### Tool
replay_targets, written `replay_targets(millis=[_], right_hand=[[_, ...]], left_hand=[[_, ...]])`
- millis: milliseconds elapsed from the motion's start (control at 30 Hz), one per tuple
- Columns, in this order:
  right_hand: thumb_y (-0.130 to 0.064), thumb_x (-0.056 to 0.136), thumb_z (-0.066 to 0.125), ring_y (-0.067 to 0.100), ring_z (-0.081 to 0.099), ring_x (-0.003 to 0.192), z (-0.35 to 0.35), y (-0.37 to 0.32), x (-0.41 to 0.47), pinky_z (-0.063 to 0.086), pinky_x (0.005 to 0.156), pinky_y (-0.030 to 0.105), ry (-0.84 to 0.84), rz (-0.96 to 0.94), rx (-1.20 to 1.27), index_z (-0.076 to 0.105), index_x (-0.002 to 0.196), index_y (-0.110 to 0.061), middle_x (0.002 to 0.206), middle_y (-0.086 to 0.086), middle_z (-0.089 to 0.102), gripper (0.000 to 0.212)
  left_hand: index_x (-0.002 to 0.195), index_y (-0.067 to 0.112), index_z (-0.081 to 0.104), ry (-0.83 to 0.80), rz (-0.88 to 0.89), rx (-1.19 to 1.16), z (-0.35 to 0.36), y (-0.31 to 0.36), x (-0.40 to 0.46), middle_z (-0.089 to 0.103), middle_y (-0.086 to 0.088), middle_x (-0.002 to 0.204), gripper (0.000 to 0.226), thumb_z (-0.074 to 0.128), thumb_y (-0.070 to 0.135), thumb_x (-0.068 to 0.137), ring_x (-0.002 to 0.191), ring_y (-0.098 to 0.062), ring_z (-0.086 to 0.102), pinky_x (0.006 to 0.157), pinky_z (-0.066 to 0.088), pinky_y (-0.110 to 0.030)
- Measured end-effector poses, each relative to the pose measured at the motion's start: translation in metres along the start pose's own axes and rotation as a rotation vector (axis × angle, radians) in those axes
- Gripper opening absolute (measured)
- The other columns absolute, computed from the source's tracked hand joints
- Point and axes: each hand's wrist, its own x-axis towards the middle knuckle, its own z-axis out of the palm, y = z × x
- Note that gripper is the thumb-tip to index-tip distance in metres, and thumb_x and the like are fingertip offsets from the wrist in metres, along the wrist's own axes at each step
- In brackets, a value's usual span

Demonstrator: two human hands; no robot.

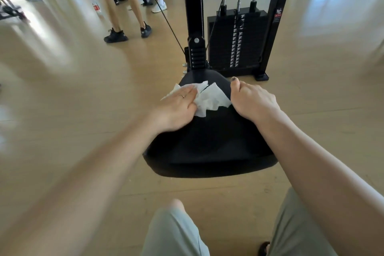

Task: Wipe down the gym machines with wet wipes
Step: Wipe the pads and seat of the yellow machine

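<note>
A black padded seat (209, 143) of a weight machine fills the middle of the head view. A white wet wipe (209, 97) lies spread on the seat's far, narrow end. My left hand (178, 104) presses flat on the wipe's left part with straight fingers. My right hand (253, 100) grips the seat's right edge, thumb on top, and touches the wipe's right corner.
Behind the seat rises the machine's black post (194, 16) with its cables and a weight stack (236, 41). People's legs (124, 12) stand at the back left on the wooden floor. A water bottle (96, 6) stands near them. My knees show at the bottom.
</note>
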Motion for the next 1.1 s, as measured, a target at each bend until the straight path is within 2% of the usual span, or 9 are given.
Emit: replay_targets(millis=[100, 233, 300, 467, 600, 667, 800, 967, 1100], right_hand=[[-0.047, 0.108, 0.006, 0.037, 0.058, 0.119, -0.001, -0.001, -0.003, 0.033, 0.086, 0.043, 0.007, -0.002, -0.003, 0.058, 0.137, -0.019, 0.13, 0.014, 0.064, 0.066], [-0.045, 0.108, 0.006, 0.038, 0.057, 0.12, -0.002, -0.004, -0.006, 0.036, 0.09, 0.045, 0.015, 0.008, -0.016, 0.057, 0.14, -0.019, 0.131, 0.015, 0.063, 0.065], [-0.044, 0.108, 0.006, 0.038, 0.057, 0.121, -0.001, -0.005, -0.007, 0.035, 0.087, 0.044, 0.022, 0.014, -0.026, 0.055, 0.142, -0.019, 0.132, 0.015, 0.063, 0.065], [-0.041, 0.109, 0.007, 0.038, 0.057, 0.12, -0.001, -0.006, -0.009, 0.032, 0.085, 0.041, 0.029, 0.021, -0.031, 0.057, 0.14, -0.016, 0.131, 0.017, 0.063, 0.064], [-0.042, 0.109, 0.008, 0.039, 0.056, 0.122, -0.003, -0.005, -0.011, 0.037, 0.091, 0.044, 0.041, 0.021, -0.008, 0.058, 0.138, -0.015, 0.133, 0.017, 0.062, 0.064], [-0.041, 0.109, 0.009, 0.039, 0.056, 0.124, -0.003, -0.007, -0.012, 0.039, 0.096, 0.046, 0.03, 0.028, -0.006, 0.057, 0.14, -0.014, 0.135, 0.018, 0.062, 0.063], [-0.038, 0.108, 0.01, 0.04, 0.056, 0.122, 0.0, -0.005, -0.01, 0.04, 0.093, 0.046, 0.049, 0.036, 0.012, 0.059, 0.135, -0.011, 0.132, 0.017, 0.063, 0.063], [-0.033, 0.107, 0.01, 0.038, 0.058, 0.119, 0.003, -0.005, -0.005, 0.038, 0.087, 0.043, 0.028, 0.058, 0.055, 0.061, 0.13, -0.009, 0.127, 0.016, 0.066, 0.061], [-0.024, 0.107, 0.014, 0.037, 0.055, 0.124, -0.005, -0.003, -0.005, 0.037, 0.089, 0.042, -0.011, 0.107, 0.114, 0.058, 0.127, -0.007, 0.132, 0.016, 0.062, 0.051]], left_hand=[[0.161, 0.024, 0.017, 0.035, 0.045, -0.003, 0.007, -0.003, -0.042, 0.009, 0.013, 0.168, 0.059, 0.015, 0.039, 0.104, 0.152, 0.0, 0.001, 0.126, 0.006, -0.033], [0.156, 0.037, 0.012, 0.091, 0.069, -0.13, 0.008, 0.015, -0.147, 0.002, 0.031, 0.161, 0.049, 0.02, 0.036, 0.108, 0.145, 0.017, -0.008, 0.122, 0.0, -0.016], [0.156, 0.039, 0.011, 0.12, 0.059, -0.114, 0.012, 0.02, -0.168, 0.002, 0.034, 0.16, 0.049, 0.019, 0.038, 0.107, 0.144, 0.018, -0.008, 0.122, 0.002, -0.017], [0.158, 0.024, 0.024, 0.182, -0.118, -0.185, 0.014, 0.008, -0.103, 0.015, 0.015, 0.165, 0.05, 0.025, 0.023, 0.108, 0.152, -0.002, 0.005, 0.119, 0.0, -0.017], [0.157, 0.017, 0.023, 0.084, -0.322, -0.034, 0.006, 0.008, -0.045, 0.016, -0.002, 0.167, 0.058, 0.016, 0.034, 0.102, 0.152, -0.027, 0.012, 0.124, 0.013, -0.043], [0.157, 0.018, 0.023, 0.096, -0.247, 0.04, 0.009, 0.031, -0.066, 0.016, 0.002, 0.166, 0.057, 0.015, 0.037, 0.104, 0.152, -0.021, 0.011, 0.123, 0.01, -0.038], [0.161, 0.024, 0.013, 0.172, 0.106, 0.036, 0.026, 0.08, -0.137, 0.005, 0.011, 0.168, 0.066, 0.004, 0.045, 0.099, 0.151, 0.0, -0.005, 0.112, -0.015, -0.008], [0.16, 0.023, 0.021, 0.034, 0.181, -0.041, 0.019, 0.068, -0.087, 0.011, 0.01, 0.168, 0.051, 0.022, 0.031, 0.109, 0.152, -0.001, 0.001, 0.123, -0.002, -0.02], [0.157, 0.029, 0.028, -0.056, 0.158, -0.1, 0.005, 0.084, -0.036, 0.025, 0.012, 0.161, 0.049, 0.025, 0.029, 0.108, 0.148, -0.004, 0.017, 0.118, 0.014, -0.021]])
